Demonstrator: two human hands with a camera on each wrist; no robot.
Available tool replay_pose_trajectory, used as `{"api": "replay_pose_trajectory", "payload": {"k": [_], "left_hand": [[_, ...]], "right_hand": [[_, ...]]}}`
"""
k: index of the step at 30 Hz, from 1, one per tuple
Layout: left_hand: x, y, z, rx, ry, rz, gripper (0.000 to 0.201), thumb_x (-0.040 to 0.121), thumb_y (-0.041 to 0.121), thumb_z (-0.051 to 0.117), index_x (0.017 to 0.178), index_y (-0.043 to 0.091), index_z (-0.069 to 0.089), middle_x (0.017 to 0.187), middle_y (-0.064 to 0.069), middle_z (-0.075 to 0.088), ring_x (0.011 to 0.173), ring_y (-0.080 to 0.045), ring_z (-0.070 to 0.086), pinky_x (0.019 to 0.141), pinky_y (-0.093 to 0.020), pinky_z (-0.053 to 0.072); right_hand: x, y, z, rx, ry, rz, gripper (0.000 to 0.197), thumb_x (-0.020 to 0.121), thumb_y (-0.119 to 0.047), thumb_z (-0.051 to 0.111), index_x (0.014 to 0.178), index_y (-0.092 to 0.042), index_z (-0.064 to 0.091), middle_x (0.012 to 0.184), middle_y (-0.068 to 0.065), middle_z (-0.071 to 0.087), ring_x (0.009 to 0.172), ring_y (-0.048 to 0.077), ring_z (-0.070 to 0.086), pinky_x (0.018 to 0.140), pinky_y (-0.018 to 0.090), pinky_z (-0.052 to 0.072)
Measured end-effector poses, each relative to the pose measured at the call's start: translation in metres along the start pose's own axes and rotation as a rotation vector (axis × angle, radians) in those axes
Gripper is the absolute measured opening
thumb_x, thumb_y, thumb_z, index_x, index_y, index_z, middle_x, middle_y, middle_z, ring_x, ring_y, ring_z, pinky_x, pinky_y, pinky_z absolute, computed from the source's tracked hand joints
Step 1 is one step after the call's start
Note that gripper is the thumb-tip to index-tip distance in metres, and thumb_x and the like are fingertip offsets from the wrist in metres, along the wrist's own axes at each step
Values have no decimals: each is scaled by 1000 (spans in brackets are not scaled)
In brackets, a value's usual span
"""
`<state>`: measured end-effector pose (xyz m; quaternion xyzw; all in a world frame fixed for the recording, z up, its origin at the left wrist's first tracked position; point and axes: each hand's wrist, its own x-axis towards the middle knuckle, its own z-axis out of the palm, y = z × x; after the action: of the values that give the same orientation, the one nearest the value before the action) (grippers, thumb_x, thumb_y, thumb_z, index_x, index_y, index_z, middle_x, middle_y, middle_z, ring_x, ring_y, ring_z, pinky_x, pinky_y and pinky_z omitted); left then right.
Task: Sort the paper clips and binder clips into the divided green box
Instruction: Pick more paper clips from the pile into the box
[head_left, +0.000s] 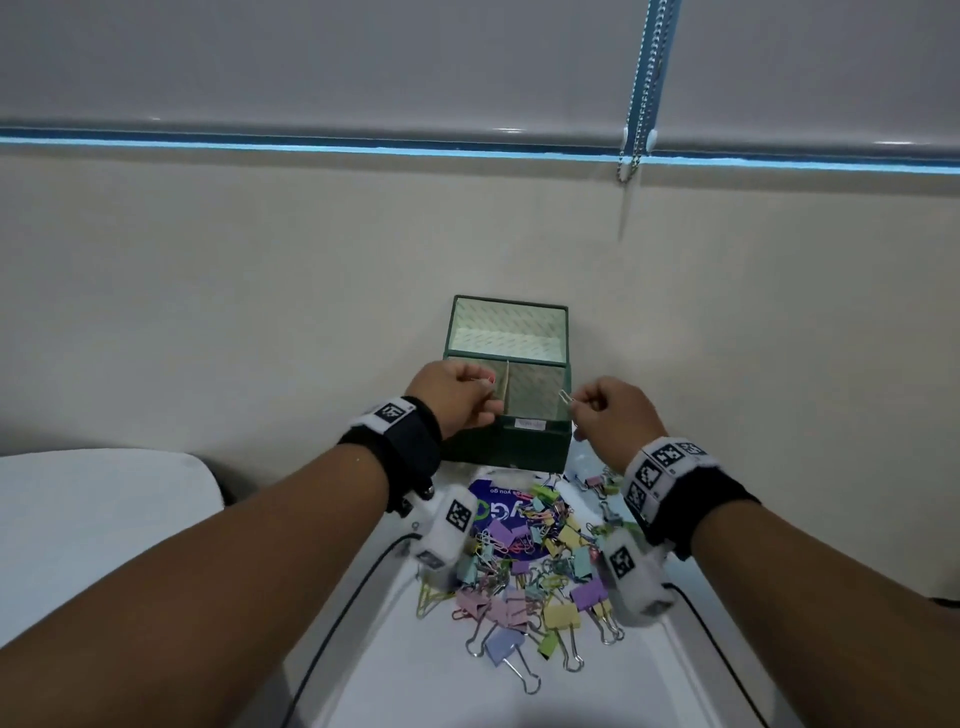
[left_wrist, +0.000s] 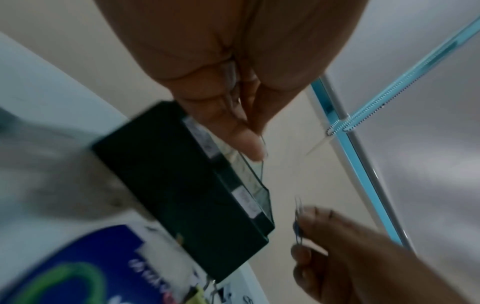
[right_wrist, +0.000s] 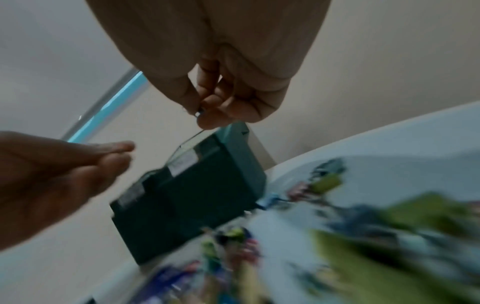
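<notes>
The dark green box (head_left: 511, 444) stands against the wall with its lid (head_left: 506, 330) raised and a divider down the middle. My left hand (head_left: 485, 392) hovers over the left compartment, fingers curled round a small clip; a pink bit shows, its kind unclear. My right hand (head_left: 576, 408) pinches a silvery paper clip (head_left: 563, 397) over the box's right rim. The wrist views are blurred: the box (left_wrist: 168, 174) lies below my left hand (left_wrist: 253, 144), and my right hand (right_wrist: 201, 115) pinches the paper clip above the box (right_wrist: 187, 197). A pile of pastel binder clips and paper clips (head_left: 535, 566) lies nearer me.
The pile lies partly on a blue printed sheet (head_left: 493, 496) on the white table (head_left: 441, 675). A white rounded surface (head_left: 104, 499) is at the left. Black cables (head_left: 337, 613) run along both sides. A blind's bead chain (head_left: 636, 104) hangs at the wall.
</notes>
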<state>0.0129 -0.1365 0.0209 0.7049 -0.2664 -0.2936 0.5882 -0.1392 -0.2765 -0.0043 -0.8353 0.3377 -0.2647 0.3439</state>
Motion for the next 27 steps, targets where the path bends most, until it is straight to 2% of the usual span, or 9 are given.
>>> {"api": "replay_pose_trajectory", "payload": {"k": [3,5,7,11,13,15,17,22,27], "left_hand": [[10,11,21,-10,11,29,14,102,-2,46,105,-1,59,82,-14,60,61,-15,59,51,-19,53],[14,14,29,-12,-30,-7,20,102,-6,39,95,3,56,78,-12,55,60,-17,53,49,-23,49],[21,12,32,72,-58,-51,20,101,-4,40,95,7,55,81,-10,58,65,-19,59,61,-30,55],[15,8,20,199,-96,-24,27,100,-1,46,125,-4,57,104,-18,67,78,-20,66,66,-28,59],[7,7,9,269,-105,42,30,99,-1,51,127,-2,58,117,-21,67,90,-23,67,79,-34,61],[-5,3,-6,277,-93,108,27,98,1,54,124,3,61,111,-18,69,91,-22,68,85,-37,60],[-17,-4,-23,285,-78,134,19,97,5,56,114,6,65,101,-16,73,84,-20,71,79,-34,61],[-45,-25,-47,709,-122,116,9,96,22,62,101,25,68,86,4,73,78,-16,70,74,-31,60],[-59,-42,-52,1177,-187,188,21,96,30,58,115,27,67,108,8,67,101,-12,62,86,-21,44]], "right_hand": [[13,-14,7,15,11,54,9,91,-10,60,86,-16,66,81,3,72,73,16,69,59,23,48],[19,-15,13,20,-5,96,11,88,-8,61,86,-18,67,82,4,74,74,17,72,69,30,58],[22,-12,15,79,-22,135,14,88,-6,64,87,-19,68,82,4,75,73,17,74,76,35,62],[17,-8,6,217,-19,132,13,90,-4,66,99,-13,71,82,5,75,69,13,74,65,26,60],[12,-3,0,215,-16,112,11,90,-5,67,96,-14,69,82,4,75,69,12,73,62,24,56],[7,4,-3,209,-17,94,10,90,-4,67,93,-14,68,81,5,75,67,12,73,61,24,54],[2,9,-3,194,-27,80,10,90,-4,67,92,-13,68,80,5,74,67,12,72,59,24,54],[-3,8,2,204,-46,52,11,90,-4,68,89,-15,68,81,7,74,74,18,74,63,27,58],[5,-5,7,131,-29,-6,11,90,-8,66,92,-17,71,82,3,73,74,16,70,72,30,59]]}}
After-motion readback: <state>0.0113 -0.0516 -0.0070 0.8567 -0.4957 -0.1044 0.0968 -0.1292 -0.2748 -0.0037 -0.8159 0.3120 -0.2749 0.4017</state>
